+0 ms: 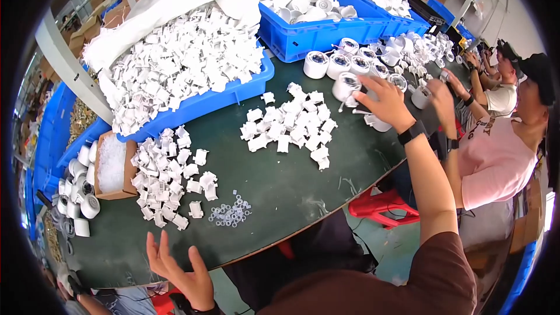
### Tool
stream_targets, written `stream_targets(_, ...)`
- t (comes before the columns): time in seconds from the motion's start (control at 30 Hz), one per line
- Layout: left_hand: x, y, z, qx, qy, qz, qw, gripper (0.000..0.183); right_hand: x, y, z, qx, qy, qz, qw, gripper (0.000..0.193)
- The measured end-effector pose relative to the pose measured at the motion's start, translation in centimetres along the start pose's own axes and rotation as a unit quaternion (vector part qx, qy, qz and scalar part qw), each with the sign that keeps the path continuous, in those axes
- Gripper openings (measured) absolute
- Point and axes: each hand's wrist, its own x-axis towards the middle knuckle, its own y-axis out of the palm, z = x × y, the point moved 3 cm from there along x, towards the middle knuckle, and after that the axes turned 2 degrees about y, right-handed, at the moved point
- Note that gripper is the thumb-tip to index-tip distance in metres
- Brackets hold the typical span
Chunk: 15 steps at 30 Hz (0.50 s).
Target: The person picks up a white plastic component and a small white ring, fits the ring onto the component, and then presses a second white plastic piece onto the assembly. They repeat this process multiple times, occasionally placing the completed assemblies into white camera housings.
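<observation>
My right hand (pixel 386 104) reaches across the table, its thumb and fingers on the side of a white round plastic housing (pixel 345 86) with a dark ring in its top. The housing leans slightly, next to a cluster of similar housings (pixel 315 64). Over the table's near edge, my left hand (pixel 182 269) has its fingers spread and holds nothing. The things nearest to it are a heap of small white plastic brackets (pixel 165 181) and a little pile of clear ring-shaped pieces (pixel 231 212). Another heap of white brackets (pixel 291 121) lies mid-table.
A large blue bin (pixel 201 99) overflows with white brackets at the back left. Blue crates (pixel 321 38) of white round parts stand behind. A cardboard box (pixel 116 189) holds clear bits, with white parts (pixel 81 189) beside it. Other people (pixel 501 151) sit along the right; a red stool (pixel 388 210) stands below.
</observation>
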Motion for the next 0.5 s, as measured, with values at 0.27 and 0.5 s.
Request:
stream_targets(0.27,-0.1,1.4,-0.4,0.012,0.007,0.025,1.000,0.057,-3.0,0.6,6.3,0.123,-0.104,-0.009,0.987,0.054)
stream_targets(0.5,0.0,1.7,-0.3,0.037,0.032,0.016,0.999,0.057,0.6,-1.5,9.8,0.111,-0.140,-0.066,0.982,0.037)
